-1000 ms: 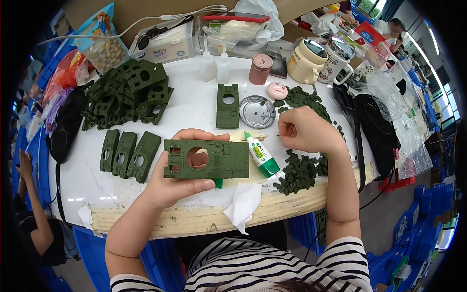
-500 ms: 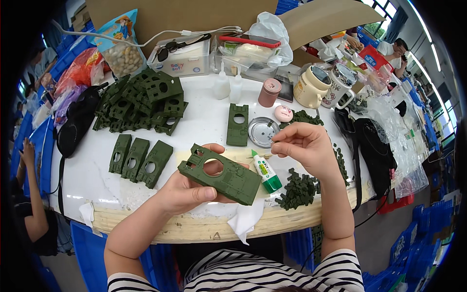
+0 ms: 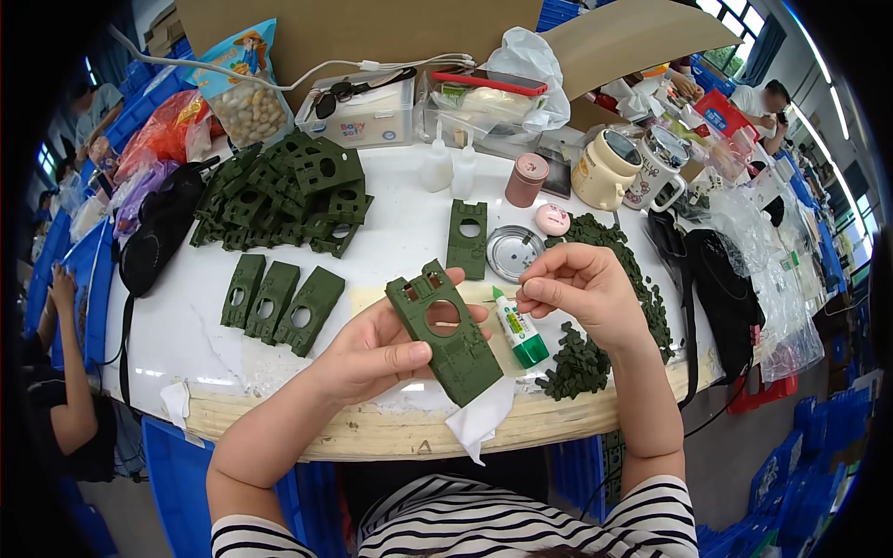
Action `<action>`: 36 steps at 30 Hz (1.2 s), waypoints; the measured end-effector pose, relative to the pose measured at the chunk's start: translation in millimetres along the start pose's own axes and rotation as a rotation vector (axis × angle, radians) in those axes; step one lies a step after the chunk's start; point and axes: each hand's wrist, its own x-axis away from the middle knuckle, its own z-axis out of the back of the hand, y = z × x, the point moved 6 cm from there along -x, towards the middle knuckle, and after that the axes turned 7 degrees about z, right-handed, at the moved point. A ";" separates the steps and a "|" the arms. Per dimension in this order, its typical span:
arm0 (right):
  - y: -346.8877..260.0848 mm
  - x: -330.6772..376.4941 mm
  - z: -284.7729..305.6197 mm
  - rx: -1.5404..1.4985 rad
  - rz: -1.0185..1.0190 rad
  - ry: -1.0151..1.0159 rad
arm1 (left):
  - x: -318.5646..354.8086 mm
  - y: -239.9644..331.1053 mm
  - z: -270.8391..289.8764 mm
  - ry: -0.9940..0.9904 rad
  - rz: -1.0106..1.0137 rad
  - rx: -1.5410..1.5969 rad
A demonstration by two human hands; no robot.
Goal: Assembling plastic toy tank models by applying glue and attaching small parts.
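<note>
My left hand (image 3: 377, 353) grips a green plastic plate (image 3: 445, 331) with a round hole, tilted above the table edge (image 3: 307, 437). My right hand (image 3: 581, 293) pinches something tiny just beside it, over the glue bottle (image 3: 519, 327) and a pile of small green pieces (image 3: 579, 363).

Ahead of the hands, well apart to the left: a heap of dark green moulded plates (image 3: 284, 191). Nearer, just left of the hands: three green plates in a row (image 3: 279, 299). Straight ahead: a single green plate (image 3: 467, 237), a round metal lid (image 3: 516, 252), a small pink tin (image 3: 553, 219), a brown capped jar (image 3: 526, 179), two small clear bottles (image 3: 449, 167). Farther back: a white tissue box (image 3: 358, 113), a clear plastic container (image 3: 484, 105), a snack bag (image 3: 240, 86). Beyond, to the right: a cream teapot (image 3: 605, 168), a printed mug (image 3: 659, 170), a black bag (image 3: 721, 298). Far left, at the rim of the white surface (image 3: 186, 325): a black pouch (image 3: 158, 237).
</note>
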 end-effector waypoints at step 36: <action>-29.9 4.2 -69.3 0.520 0.396 -0.036 | 0.1 -24.4 5.2 -0.085 -0.092 -0.336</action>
